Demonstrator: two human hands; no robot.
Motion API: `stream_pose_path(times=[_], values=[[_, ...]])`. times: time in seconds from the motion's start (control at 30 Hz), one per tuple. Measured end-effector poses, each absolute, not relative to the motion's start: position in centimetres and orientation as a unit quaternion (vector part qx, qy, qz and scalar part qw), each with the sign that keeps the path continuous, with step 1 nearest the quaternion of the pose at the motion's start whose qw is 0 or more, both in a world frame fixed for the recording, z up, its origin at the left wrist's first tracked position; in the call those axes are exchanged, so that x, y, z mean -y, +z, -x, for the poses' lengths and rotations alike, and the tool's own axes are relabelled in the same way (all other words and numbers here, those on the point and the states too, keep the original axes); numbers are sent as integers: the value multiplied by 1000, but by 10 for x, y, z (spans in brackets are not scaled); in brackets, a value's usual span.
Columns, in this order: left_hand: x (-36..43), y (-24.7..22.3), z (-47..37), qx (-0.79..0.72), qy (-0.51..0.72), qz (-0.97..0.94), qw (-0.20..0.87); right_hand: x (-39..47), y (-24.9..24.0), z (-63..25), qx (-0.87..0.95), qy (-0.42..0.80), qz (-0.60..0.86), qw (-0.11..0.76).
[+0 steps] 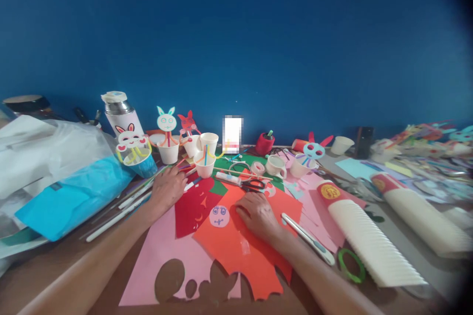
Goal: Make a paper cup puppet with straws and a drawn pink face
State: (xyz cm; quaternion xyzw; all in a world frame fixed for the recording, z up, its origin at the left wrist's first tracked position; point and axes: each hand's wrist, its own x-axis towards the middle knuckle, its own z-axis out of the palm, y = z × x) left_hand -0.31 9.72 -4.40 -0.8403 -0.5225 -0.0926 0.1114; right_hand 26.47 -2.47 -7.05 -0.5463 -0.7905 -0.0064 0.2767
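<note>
My left hand reaches down among slim pens and markers beside a white paper cup with coloured strips. Its fingers are bent together, and what lies under them is hidden. My right hand rests on an orange paper sheet, fingers loosely bent and lying on the paper. Just left of it is a pink paper circle with a drawn face. Black-handled scissors and a white marker lie beyond that hand. A white utility knife is to its right.
Paper-cup figures with animal heads stand along the blue wall. At right are a sleeve of stacked cups and green tape. A blue package and a flask are at left. Pink paper has cut-out holes.
</note>
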Motion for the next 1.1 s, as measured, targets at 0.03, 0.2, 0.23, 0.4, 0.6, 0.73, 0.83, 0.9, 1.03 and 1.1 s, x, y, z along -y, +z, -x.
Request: stream_pose_path(times=[0.03,0.2,0.23,0.4,0.6,0.73,0.83,0.9,1.03,1.1], values=[[-97,-43,3,524,-91,840,107,25,-70,-265,791,-8,546,276],[-99,-40,3,532,-85,838,80,25,-71,-265,794,-13,541,278],[-100,-41,4,534,-85,838,75,25,-71,-265,794,-13,540,279],[-102,-41,6,543,-92,833,52,25,-71,-265,791,-11,544,281],[-103,-22,19,580,-99,808,2,25,-71,-264,789,7,551,273],[-105,7,44,610,-87,787,-31,25,-72,-265,790,2,548,273],[-102,35,65,592,-67,800,-80,25,-71,-265,792,-4,536,293],[-94,49,71,576,-76,805,-117,26,-68,-264,791,-7,520,324],[-67,44,42,476,-234,766,-362,34,-62,-253,770,43,501,393],[-52,26,14,445,-264,729,-449,38,-60,-245,736,164,510,414]])
